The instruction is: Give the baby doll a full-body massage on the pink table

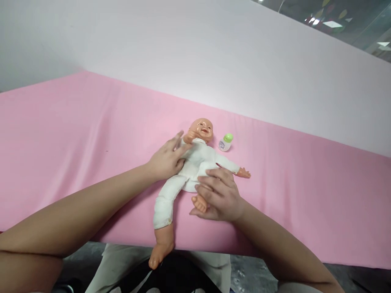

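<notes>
Head view: a doll (195, 162) in a white suit lay on its back on the pink sheet (76, 142), a little right of the middle of the frame, its bald head pointing to about one o'clock and its legs running down toward seven. One bare foot (159, 248) hung past the near edge of the sheet, over your lap.

Your left hand (168, 158) lay flat on the doll's chest and shoulder at about nine o'clock from its body, fingers spread and stretched toward the neck. It was not closed on anything; it looked to be pressing the doll down so that it would not slide on the cloth.

Your right hand (218, 195) covered the doll's hip at about five o'clock from the chest, fingers curled loosely over the suit, with the other small foot (199, 203) showing just under the thumb. You cannot tell from this picture whether those fingers pinched the fabric or merely rested on it.

The doll's far arm stuck out to three o'clock, bare hand free. A small white bottle (225, 143) with a green cap stood just beside the head, at about three o'clock from it, apart from both hands. Behind the sheet rose a plain pale wall (214, 53).
</notes>
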A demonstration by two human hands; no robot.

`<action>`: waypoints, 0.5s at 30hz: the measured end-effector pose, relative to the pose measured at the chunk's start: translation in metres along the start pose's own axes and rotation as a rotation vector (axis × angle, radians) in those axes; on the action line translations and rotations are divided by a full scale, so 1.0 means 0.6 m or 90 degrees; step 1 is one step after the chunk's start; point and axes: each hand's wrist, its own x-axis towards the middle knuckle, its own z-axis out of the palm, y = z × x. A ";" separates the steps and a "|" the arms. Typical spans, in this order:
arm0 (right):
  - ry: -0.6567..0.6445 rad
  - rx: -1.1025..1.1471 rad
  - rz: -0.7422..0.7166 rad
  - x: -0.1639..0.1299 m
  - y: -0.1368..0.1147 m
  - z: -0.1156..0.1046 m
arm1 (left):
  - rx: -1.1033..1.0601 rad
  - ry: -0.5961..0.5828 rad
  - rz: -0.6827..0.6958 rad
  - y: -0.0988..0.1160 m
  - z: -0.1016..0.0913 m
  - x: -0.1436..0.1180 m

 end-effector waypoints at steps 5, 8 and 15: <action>-0.085 0.190 -0.041 0.003 -0.031 -0.004 | -0.171 0.134 -0.288 -0.054 0.002 0.016; -0.225 0.315 -0.031 -0.008 -0.052 0.013 | -0.258 0.191 -0.443 -0.103 0.015 0.030; -0.384 0.429 -0.067 -0.025 -0.070 0.051 | -0.356 0.242 -0.478 -0.122 0.021 0.034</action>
